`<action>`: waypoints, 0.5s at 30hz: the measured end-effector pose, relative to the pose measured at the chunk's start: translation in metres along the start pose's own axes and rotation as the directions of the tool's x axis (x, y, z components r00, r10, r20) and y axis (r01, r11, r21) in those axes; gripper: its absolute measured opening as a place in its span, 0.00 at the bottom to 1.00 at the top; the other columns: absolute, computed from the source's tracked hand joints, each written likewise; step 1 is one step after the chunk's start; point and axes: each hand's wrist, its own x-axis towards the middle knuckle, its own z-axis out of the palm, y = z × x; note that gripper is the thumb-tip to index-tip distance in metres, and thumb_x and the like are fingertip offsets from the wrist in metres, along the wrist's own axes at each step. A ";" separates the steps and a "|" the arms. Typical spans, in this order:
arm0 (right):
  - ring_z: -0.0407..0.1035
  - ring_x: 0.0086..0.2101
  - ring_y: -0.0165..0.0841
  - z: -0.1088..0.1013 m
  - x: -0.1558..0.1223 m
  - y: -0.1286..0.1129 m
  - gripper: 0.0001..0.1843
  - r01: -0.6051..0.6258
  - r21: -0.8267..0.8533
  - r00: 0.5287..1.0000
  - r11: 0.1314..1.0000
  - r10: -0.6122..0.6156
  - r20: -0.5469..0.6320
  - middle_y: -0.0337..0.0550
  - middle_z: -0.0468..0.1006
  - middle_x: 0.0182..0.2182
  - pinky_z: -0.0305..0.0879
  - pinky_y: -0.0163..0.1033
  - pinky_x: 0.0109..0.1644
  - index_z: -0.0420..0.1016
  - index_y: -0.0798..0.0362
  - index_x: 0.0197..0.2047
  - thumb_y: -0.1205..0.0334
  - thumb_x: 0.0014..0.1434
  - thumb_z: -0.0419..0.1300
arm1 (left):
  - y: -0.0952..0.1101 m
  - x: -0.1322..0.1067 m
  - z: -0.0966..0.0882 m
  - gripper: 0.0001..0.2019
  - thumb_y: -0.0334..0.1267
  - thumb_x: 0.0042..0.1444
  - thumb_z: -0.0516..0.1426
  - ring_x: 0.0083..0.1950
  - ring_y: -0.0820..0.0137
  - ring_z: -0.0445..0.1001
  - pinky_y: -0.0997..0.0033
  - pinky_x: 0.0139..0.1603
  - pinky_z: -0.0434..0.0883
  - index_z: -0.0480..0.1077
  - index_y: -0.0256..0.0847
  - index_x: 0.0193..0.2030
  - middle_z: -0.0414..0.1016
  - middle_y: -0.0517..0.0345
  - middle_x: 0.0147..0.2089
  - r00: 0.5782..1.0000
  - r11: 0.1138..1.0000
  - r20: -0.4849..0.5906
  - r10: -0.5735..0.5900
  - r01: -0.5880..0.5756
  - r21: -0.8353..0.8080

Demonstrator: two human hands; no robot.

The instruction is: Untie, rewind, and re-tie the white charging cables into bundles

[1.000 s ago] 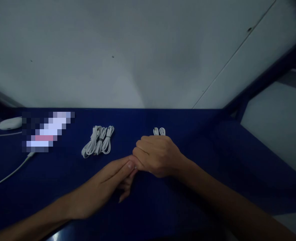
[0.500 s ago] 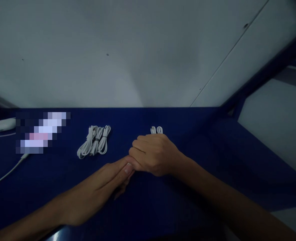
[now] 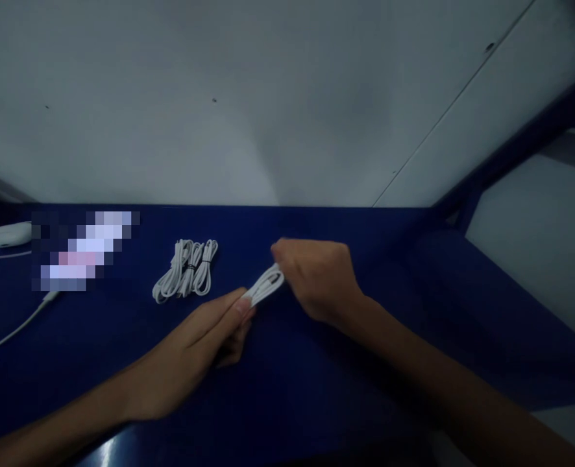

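Observation:
A white cable point(image 3: 267, 284), folded into a flat looped bundle, sticks out from my left hand point(image 3: 219, 327). Thumb and fingers of that hand pinch its lower end, above the blue table point(image 3: 287, 389). At the bundle's far end is my right hand point(image 3: 319, 275), fingers curled in, their tips close to or touching the loop. Whatever those fingertips hold, if anything, is hidden. To the left of the held cable lie several white cable bundles point(image 3: 185, 269) side by side, with dark ties round some of them.
On the far left a pixelated bright object point(image 3: 90, 250) lies with a white cord point(image 3: 22, 331) running from it. Beside it sits a rounded white device point(image 3: 8, 235). A pale wall panel point(image 3: 209, 149) rises behind the table, and a blue frame bar point(image 3: 511, 149) slants at the right.
My hands, pressed together before, have come apart. The right one has drawn slightly up and right, exposing the cable loop in the left. Two small white loops behind the right hand are now out of sight.

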 end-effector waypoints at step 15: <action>0.74 0.31 0.32 -0.017 -0.002 -0.006 0.09 -0.201 -0.034 0.909 0.979 0.200 0.366 0.37 0.82 0.36 0.56 0.37 0.31 0.86 0.49 0.40 0.59 0.62 0.80 | -0.001 0.006 -0.004 0.24 0.58 0.78 0.55 0.29 0.71 0.50 0.72 0.29 0.62 0.60 0.45 0.35 0.52 0.67 0.30 0.976 0.977 -0.192 0.101 -0.133 -0.164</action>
